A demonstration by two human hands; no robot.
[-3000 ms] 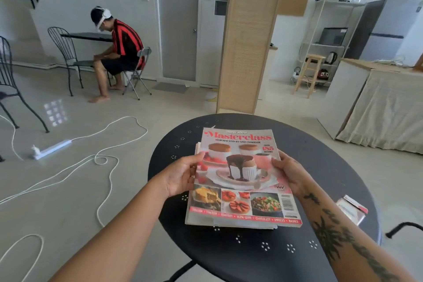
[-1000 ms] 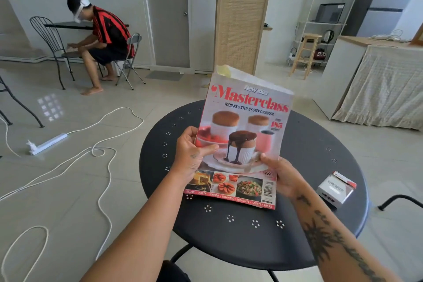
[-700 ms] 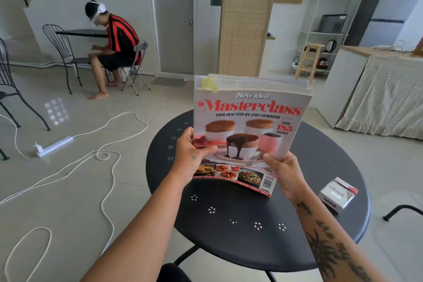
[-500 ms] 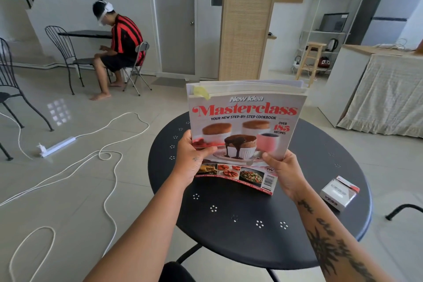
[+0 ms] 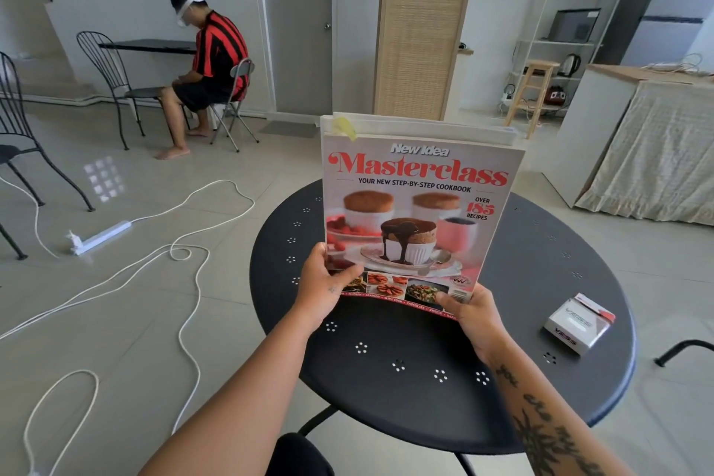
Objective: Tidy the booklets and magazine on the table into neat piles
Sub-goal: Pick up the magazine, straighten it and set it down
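Magazine: the "Masterclass" cookbook magazine (image 5: 417,213) stands upright over the middle of the round black tabletop (image 5: 425,390), cover toward the camera, heading "New Idea" on top.
Booklets: a pale stack of booklets (image 5: 425,126) sits pressed behind the magazine, their top edges showing just above it; a yellow tab (image 5: 345,128) sticks out at the upper left corner.
Bottom edge: near the tabletop's centre; whether it touches the surface or hangs just above it cannot be told.
Left hand: the left hand (image 5: 326,288) is closed on the lower left edge of the stack, thumb across the cover, fingers hidden behind.
Right hand: the right hand (image 5: 469,311) clasps the lower right corner, thumb on the cover by the barcode; the forearm is tattooed.
Small box: a white and red carton (image 5: 579,323) lies near the right edge of the tabletop, well apart from the stack.
Background: a seated person in a red-and-black striped shirt (image 5: 216,54) at a far table; white cables (image 5: 185,255) on the floor.
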